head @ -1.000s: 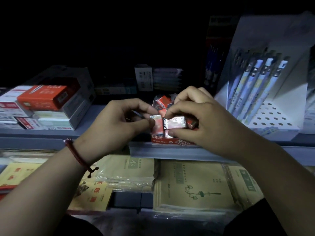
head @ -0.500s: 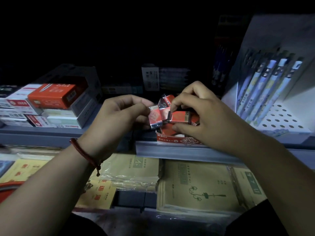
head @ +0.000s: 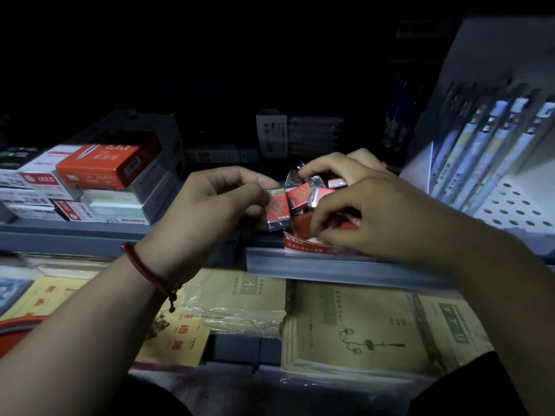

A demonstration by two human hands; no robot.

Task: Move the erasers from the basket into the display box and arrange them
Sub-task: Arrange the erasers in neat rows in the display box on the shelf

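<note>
A small red display box (head: 303, 244) stands at the front edge of the upper shelf, with several red, foil-wrapped erasers (head: 298, 195) piled loosely in it. My left hand (head: 216, 205) pinches one wrapped eraser (head: 277, 211) upright at the box's left side. My right hand (head: 360, 205) reaches over the box from the right, its fingers closed around erasers in the pile and hiding most of the box. A red curved rim (head: 21, 325) at the lower left may be the basket; little of it shows.
Stacked red and white stationery boxes (head: 90, 181) fill the shelf to the left. A white pen display stand (head: 495, 151) with several pens rises on the right. Wrapped exercise books (head: 354, 325) lie on the lower shelf beneath my arms. The back of the shelf is dark.
My left hand has turned its eraser upright and lowered it beside the box. My right hand has dropped down over the pile and covers more of the box.
</note>
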